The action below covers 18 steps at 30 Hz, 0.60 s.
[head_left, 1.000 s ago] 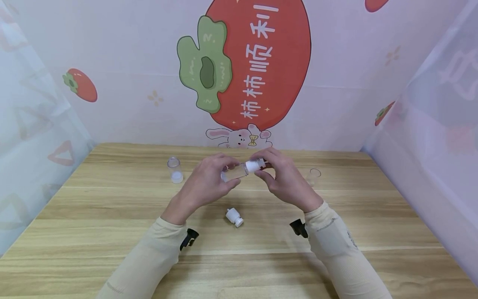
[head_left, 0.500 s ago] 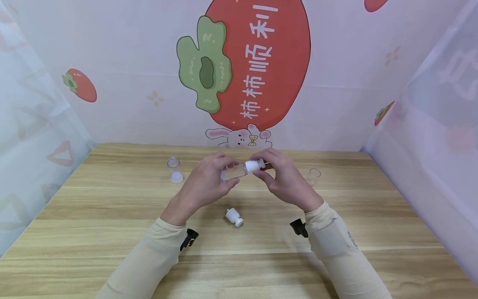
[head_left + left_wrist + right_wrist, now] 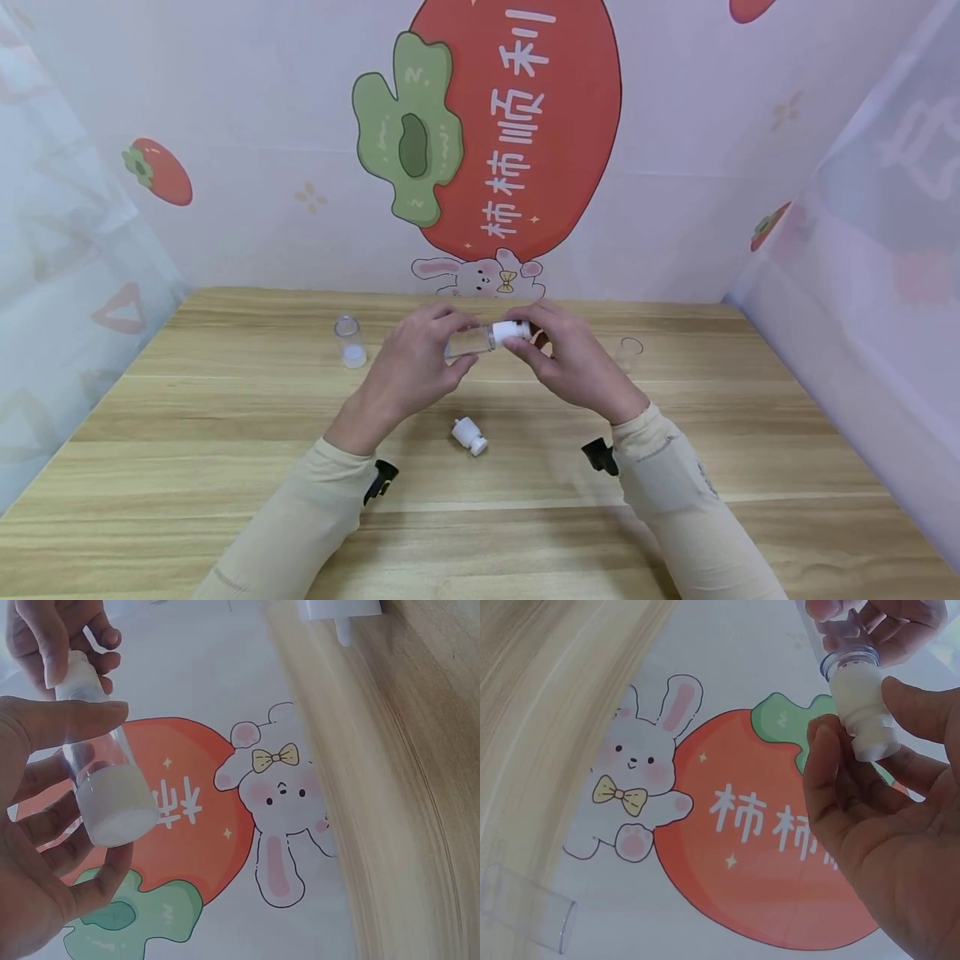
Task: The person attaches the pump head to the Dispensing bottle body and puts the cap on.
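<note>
Above the far half of the table, my left hand [image 3: 416,358] grips a clear bottle [image 3: 470,341] around its body. The bottle lies nearly level, and its white base [image 3: 120,802] faces the left wrist camera. On its neck end sits a white pump head [image 3: 510,332]. My right hand [image 3: 573,358] pinches that pump head between thumb and fingers, as the right wrist view also shows. Part of the bottle is hidden behind the left fingers. Below both hands, a second white pump head [image 3: 469,435] lies on its side on the table.
Another clear bottle [image 3: 350,342] with a white base stands at the back left of the wooden table [image 3: 225,433]. A clear cap or sleeve [image 3: 529,907] lies at the right, partly behind the right wrist in the head view. A printed cloth [image 3: 285,233] closes off the back.
My right thumb and fingers have shifted round the pump head, which looks turned on the bottle. The left hand keeps its hold, and the loose pump head has not moved.
</note>
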Each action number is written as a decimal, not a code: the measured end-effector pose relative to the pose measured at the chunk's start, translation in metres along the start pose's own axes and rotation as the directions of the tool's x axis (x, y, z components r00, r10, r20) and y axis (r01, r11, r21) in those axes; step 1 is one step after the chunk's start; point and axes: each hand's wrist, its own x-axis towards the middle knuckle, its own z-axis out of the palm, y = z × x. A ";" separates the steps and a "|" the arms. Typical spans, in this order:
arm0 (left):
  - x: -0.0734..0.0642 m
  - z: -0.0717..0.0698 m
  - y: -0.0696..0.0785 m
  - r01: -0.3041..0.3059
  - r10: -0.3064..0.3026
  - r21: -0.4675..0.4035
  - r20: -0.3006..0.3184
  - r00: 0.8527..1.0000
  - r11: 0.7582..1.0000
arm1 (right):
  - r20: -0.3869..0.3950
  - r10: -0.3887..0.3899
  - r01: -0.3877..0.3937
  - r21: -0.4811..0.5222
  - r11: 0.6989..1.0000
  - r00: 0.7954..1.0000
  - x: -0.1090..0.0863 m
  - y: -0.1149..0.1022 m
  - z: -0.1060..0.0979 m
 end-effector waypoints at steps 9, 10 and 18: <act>0.000 0.002 0.000 -0.051 0.053 0.025 -0.054 0.997 0.998 | -0.004 0.067 -0.067 -0.012 0.998 0.998 0.001 -0.001 0.000; 0.000 0.002 0.000 -0.056 0.058 0.027 -0.056 0.997 0.998 | -0.004 0.075 -0.075 -0.012 0.997 0.997 0.001 -0.001 -0.001; 0.001 0.003 0.001 -0.065 0.068 0.038 -0.065 0.996 0.997 | -0.007 0.119 -0.119 -0.023 0.993 0.993 0.000 -0.001 -0.001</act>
